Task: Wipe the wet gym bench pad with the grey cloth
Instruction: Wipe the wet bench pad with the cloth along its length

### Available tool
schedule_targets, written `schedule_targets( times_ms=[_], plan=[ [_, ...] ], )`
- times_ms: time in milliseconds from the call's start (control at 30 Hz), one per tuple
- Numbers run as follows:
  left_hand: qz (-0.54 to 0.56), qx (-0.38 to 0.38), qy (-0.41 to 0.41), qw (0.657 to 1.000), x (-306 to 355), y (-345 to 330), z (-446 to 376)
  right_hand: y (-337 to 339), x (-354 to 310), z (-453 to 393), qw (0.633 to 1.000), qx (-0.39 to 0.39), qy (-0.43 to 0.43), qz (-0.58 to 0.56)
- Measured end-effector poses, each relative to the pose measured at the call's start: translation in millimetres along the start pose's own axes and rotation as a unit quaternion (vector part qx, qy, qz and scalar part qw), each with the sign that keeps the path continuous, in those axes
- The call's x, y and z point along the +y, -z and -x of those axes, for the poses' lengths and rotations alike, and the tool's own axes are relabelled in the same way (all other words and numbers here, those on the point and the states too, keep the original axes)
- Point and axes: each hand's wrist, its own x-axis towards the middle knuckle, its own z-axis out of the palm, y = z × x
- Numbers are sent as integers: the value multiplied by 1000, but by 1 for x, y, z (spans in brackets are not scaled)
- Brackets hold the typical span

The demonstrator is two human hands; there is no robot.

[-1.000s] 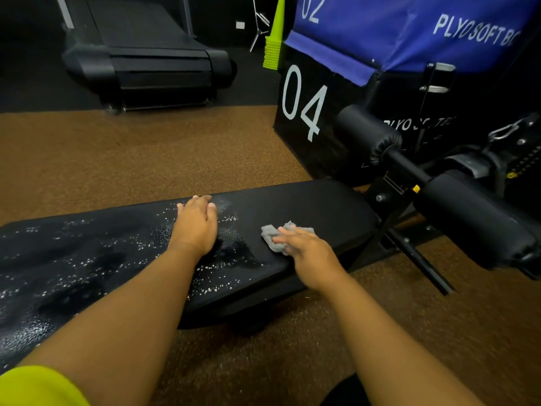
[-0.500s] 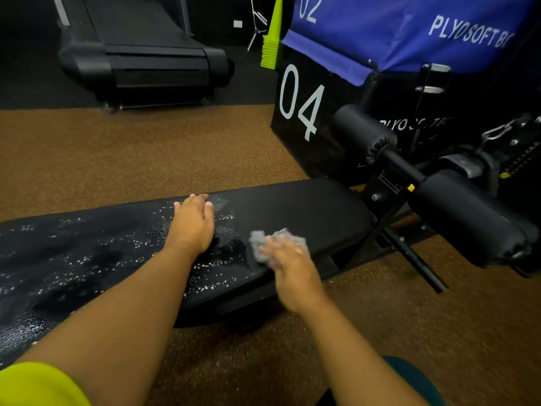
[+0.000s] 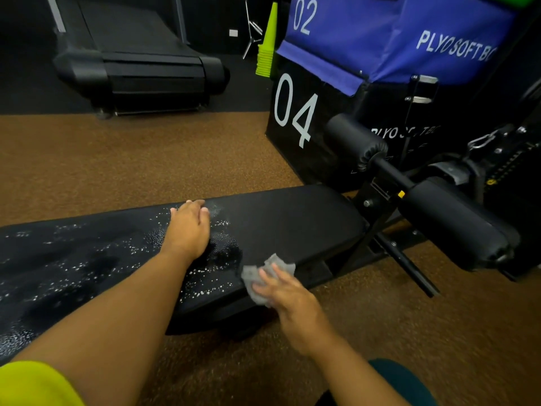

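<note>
On a black bench pad (image 3: pixel 292 218) beaded with water along its left half, the left hand (image 3: pixel 187 230) lies flat, fingers straight and together, pressing the wet surface near the far edge. To its right, at the pad's near edge, the right hand (image 3: pixel 288 297) presses one grey cloth (image 3: pixel 257 275) down, its fingers spread over the crumpled fabric. Farther right, two black foam rollers (image 3: pixel 456 224) flank the bench frame. Behind stand one treadmill (image 3: pixel 137 63), a stack of green cones (image 3: pixel 268 45) and two plyo boxes (image 3: pixel 295 112), numbered 04 and 02.
</note>
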Motion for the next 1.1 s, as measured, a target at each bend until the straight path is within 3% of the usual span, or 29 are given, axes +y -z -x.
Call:
schedule_targets(
  times_ms=[100,167,233,300,467,567,633,733,800,900,967,1033,1100],
  plan=[
    [9,-9,5,1000,0,3,-1,32,4,12,998,-38,-43,-7],
    [23,-9,7,1000,1,5,0,44,0,9,975,89,-178,-94],
    [24,-7,-12,1000,5,7,1,41,-4,-2,895,264,-312,-177],
    [23,-11,-35,999,10,8,5,26,-16,-16,847,288,-403,-194],
    [25,-6,-47,999,17,17,18,-16,-70,-29,907,146,-387,-71],
    [27,-6,-37,999,15,19,25,-29,-82,-29,898,102,-417,-96],
    [21,-9,-32,999,14,20,30,-33,-92,-23,889,102,-411,-176],
    [4,-25,-35,999,14,21,36,-24,-101,-7,946,7,-300,-125],
    [-10,-34,-39,999,12,25,38,-8,-90,-2,958,46,-263,-104],
    [-39,-48,-30,998,8,32,40,20,-61,-12,930,174,-317,-73],
    [-50,-58,-22,997,7,35,42,19,-49,-20,924,141,-354,-19],
    [-53,-63,-14,997,7,36,45,-2,-57,-23,936,89,-341,-22],
    [-47,-65,-8,997,7,35,48,-26,-71,-20,943,87,-317,-55]
  ],
)
